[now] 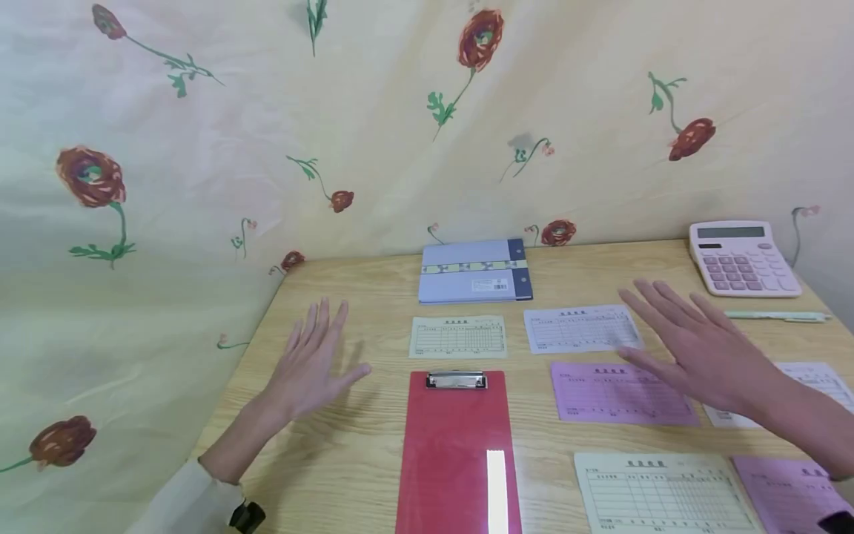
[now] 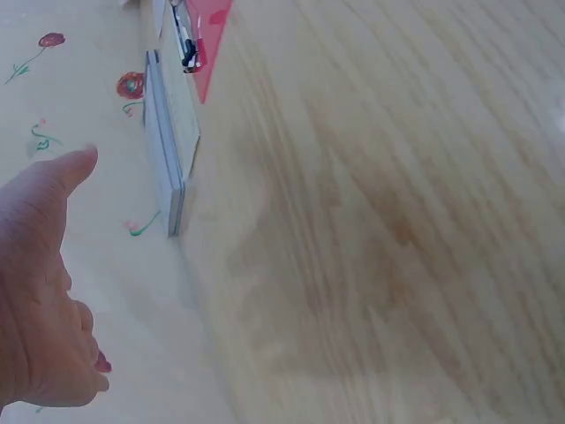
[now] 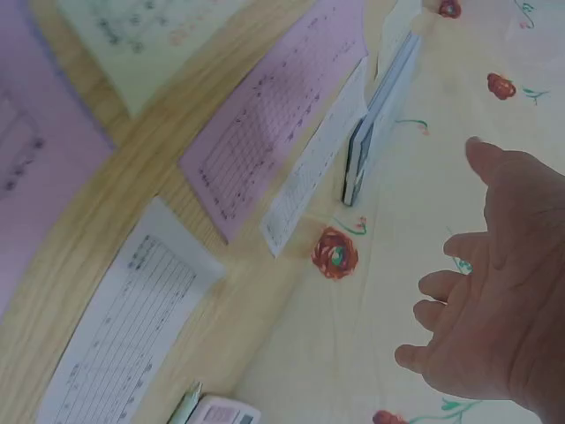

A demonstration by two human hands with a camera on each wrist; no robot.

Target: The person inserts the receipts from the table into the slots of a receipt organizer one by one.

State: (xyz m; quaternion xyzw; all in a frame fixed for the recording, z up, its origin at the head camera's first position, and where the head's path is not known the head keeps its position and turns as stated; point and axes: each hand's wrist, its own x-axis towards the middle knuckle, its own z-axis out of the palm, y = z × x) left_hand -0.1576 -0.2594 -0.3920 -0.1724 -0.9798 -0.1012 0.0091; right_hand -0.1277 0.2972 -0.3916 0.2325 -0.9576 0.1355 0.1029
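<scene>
The left hand (image 1: 310,371) is released, its fingers straight and spread, and is raised over the wood-grain counter (image 1: 347,482); the right hand (image 1: 700,348) is likewise released, fingers extended and thumb held apart, above the printed forms; in the head view its thumb tip overlaps the near right corner of the upper white form (image 1: 580,330). Between the two hands, nearer the wearer, the red clipboard (image 1: 454,445) lies flat, its silver clip (image 1: 457,380) at the far end, a bright reflection on its surface; beyond that clip, also between the hands, is the small pale green form (image 1: 457,337). Below the right hand lies the upper purple form (image 1: 614,393); the lower white form (image 1: 823,380) is partly hidden by the right wrist; nearer the wearer than the right hand are the large pale green form (image 1: 667,493) and, just beside it, the lower purple form (image 1: 787,497). Farther off than both hands, a pale blue binder (image 1: 467,278) with a barcode label rests by the flower-patterned backdrop (image 1: 373,96); beyond the right hand, to its right, sit a pink calculator (image 1: 743,259) and a pale green pen (image 1: 777,316).
</scene>
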